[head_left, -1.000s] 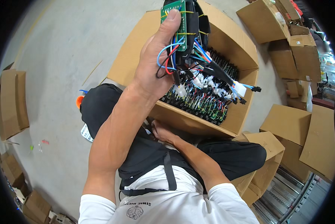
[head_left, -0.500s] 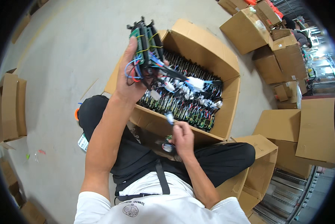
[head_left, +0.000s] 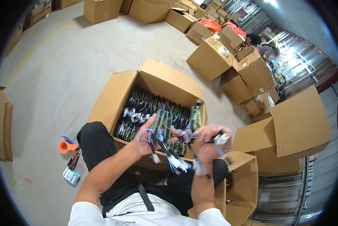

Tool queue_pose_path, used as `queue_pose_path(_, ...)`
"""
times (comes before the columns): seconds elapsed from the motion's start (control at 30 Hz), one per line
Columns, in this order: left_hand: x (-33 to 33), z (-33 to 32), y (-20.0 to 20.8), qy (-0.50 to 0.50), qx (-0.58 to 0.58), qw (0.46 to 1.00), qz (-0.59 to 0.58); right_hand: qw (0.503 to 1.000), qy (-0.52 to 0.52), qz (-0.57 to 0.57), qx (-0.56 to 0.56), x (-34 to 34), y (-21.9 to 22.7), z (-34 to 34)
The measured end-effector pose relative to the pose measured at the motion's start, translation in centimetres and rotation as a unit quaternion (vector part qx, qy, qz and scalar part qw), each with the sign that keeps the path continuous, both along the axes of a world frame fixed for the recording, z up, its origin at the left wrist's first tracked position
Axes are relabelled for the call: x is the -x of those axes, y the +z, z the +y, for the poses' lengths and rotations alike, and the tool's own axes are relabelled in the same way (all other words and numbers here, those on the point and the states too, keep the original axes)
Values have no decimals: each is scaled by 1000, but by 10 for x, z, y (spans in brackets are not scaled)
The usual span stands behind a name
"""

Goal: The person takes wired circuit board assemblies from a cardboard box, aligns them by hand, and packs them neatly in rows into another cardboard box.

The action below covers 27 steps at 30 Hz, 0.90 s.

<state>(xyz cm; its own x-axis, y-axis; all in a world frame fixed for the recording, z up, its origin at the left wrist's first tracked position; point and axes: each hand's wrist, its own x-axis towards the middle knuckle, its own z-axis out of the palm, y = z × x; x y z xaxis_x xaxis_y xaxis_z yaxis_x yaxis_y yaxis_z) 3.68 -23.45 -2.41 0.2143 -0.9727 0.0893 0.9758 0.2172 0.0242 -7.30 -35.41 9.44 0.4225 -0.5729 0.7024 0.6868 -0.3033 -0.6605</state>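
My left hand (head_left: 141, 140) is closed around a bundle of green and black circuit boards (head_left: 162, 122), with loose wires and white connectors hanging below. To its right, my right hand (head_left: 208, 138) is closed on another circuit board (head_left: 195, 115), which stands up from the fingers. Its cable and white plugs dangle by the wrist, smeared by motion. Both hands are over the near right part of an open cardboard box (head_left: 101, 101). Tight rows of similar wired boards (head_left: 138, 113) fill the box. The fingertips of both hands are partly hidden by the boards.
On the floor to my left lie an orange tape roll (head_left: 64, 147), a red-handled tool (head_left: 75, 160) and a roll of labels (head_left: 71, 175). An open carton (head_left: 242, 184) stands by my right knee. Stacked cartons (head_left: 210, 58) and people (head_left: 267, 51) are farther right.
My right hand has risen from my lap and now holds a board upright. My left hand has come down with its bundle. The view has shifted, showing more of the room ahead.
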Motion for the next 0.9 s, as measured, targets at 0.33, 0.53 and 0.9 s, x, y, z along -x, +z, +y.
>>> queue_pose_path(0.33, 6, -6, -15, 3, 62, 993, 100, 950, 250, 129, -132, -9, -43, -9)
queue_pose_path(0.53, -6, -12, -20, 47, -7, 997, 58, 877, 252, 355, -204, 14, -33, -52)
queue_pose_path(0.9, 11, -20, -28, 65, -26, 996, 56, 902, -132, 359, 198, 14, -74, -1)
